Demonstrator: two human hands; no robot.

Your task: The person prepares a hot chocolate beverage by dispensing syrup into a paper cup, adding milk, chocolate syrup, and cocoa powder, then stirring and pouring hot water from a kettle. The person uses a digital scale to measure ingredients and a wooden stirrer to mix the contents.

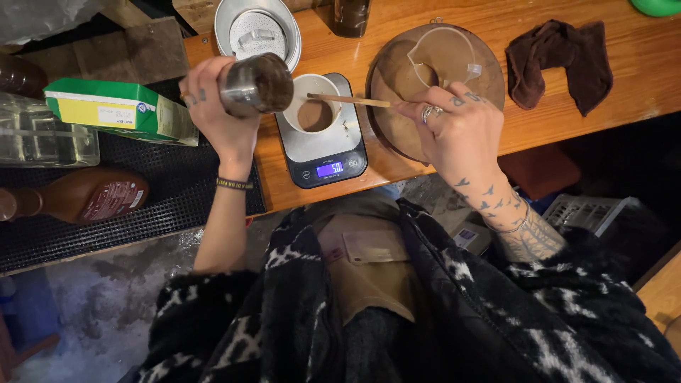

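My left hand [218, 110] holds a small metal jar [256, 84] of dark powder, tipped on its side toward a white cup [312, 105]. The cup stands on a small digital kitchen scale [323, 142] and has brown powder in it. My right hand [449, 126] pinches a thin wooden stick [347, 100] whose far end reaches over the cup's rim. Under my right hand lies a round brown wooden plate [397, 85] with a clear plastic scoop [443, 57] on it.
A metal lid with a perforated insert [257, 30] sits behind the scale. A brown cloth [560, 60] lies on the wooden counter [638, 92] to the right. On the black mat [163, 191] at left are a green carton [117, 110], a clear container [42, 138] and a brown bottle [81, 197] lying down.
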